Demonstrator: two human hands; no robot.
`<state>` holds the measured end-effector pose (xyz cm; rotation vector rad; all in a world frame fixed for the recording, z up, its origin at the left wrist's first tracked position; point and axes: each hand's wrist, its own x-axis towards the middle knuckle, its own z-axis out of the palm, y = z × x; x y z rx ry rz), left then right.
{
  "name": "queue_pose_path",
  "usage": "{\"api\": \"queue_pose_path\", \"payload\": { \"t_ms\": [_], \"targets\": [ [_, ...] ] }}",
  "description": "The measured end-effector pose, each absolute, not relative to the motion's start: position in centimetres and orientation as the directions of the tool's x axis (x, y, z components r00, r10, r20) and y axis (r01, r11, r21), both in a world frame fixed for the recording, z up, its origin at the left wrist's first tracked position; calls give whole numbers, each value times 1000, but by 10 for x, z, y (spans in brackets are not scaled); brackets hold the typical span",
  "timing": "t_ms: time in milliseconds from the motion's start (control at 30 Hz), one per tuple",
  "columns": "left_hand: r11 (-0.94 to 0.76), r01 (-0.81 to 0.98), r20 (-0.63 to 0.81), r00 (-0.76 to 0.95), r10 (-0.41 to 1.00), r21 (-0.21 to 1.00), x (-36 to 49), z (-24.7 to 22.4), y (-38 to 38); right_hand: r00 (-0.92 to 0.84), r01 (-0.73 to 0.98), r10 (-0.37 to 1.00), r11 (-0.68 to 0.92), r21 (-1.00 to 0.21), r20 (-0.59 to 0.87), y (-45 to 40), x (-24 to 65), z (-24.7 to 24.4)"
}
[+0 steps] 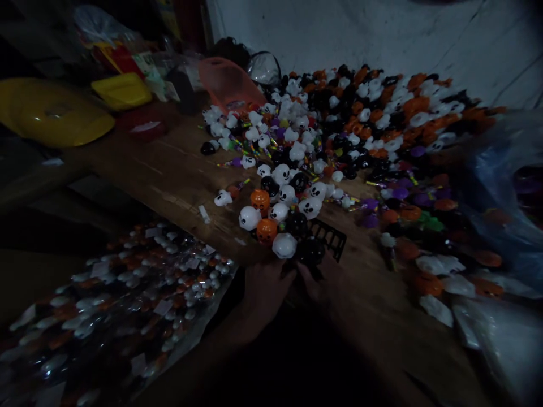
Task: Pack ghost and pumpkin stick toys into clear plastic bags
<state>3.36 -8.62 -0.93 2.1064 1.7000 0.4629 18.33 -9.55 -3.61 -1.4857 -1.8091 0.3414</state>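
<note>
A cluster of toy heads stands in a black slotted rack (333, 237) near the table edge: white skull heads (311, 207), orange pumpkin heads (266, 232) and black heads. My left hand (268, 285) is curled just below a white head (284, 246) at the near side of the cluster. Close beside it, my right hand (320, 277) is bent in under a black head (311, 250). The fingers of both hands look closed, their tips turned toward each other. Dim light hides what lies between them.
A big heap of Halloween toy pieces (373, 107) covers the back of the wooden table (169, 175). Purple and orange pieces and clear plastic bags lie at right. Below left sits a large clear bag of packed toys (139, 299). A yellow helmet-like object (55, 113) stands far left.
</note>
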Motion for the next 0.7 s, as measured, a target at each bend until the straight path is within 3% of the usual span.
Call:
{"api": "queue_pose_path", "payload": {
  "t_ms": [300, 700],
  "targets": [
    [-173, 903, 12, 183, 983, 393, 41, -11, -88, -21, 691, 955, 228, -686, 296, -96, 182, -29],
    [-247, 891, 119, 218, 969, 381, 45, -20, -90, 42, 660, 964, 169, -732, 261, -94, 177, -17]
  ]
}}
